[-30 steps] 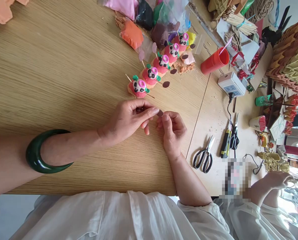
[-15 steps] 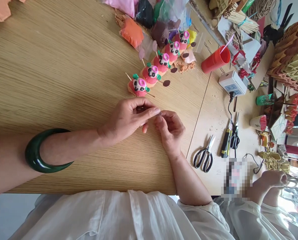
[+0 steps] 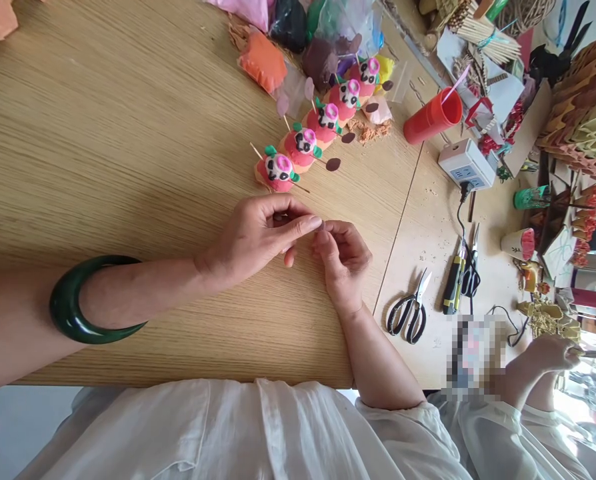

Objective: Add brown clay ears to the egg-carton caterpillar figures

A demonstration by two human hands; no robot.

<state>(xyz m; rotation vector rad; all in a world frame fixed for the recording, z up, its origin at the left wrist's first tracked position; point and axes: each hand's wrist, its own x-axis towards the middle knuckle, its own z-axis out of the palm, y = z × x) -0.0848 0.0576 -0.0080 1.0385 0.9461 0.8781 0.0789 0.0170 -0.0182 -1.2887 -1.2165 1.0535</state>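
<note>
My left hand (image 3: 263, 237), with a dark green bangle (image 3: 73, 300) at the wrist, is closed in a pinch. Its thumb and forefinger meet the fingertips of my right hand (image 3: 347, 260). Between both sets of fingertips is a small dark purple-brown piece of clay (image 3: 322, 227), mostly hidden by the fingers. Another dark spot shows inside the curl of my left fingers, too small to name. Just beyond the hands stands the nearest of several clay figures (image 3: 279, 172), red with a white face, pink ring and green bits, with thin sticks poking out. Other figures carry brown ovals on their sticks.
Bags of coloured clay (image 3: 263, 63) lie at the back. To the right are a red cup (image 3: 432, 117), a power strip (image 3: 465, 165), black-handled scissors (image 3: 407, 317) and a yellow-black tool (image 3: 453, 283). Another person's hand (image 3: 553, 353) is at the far right.
Both hands stay pressed together in almost the same place. A little more of the dark clay shows between the fingertips. The other person's hand has shifted slightly.
</note>
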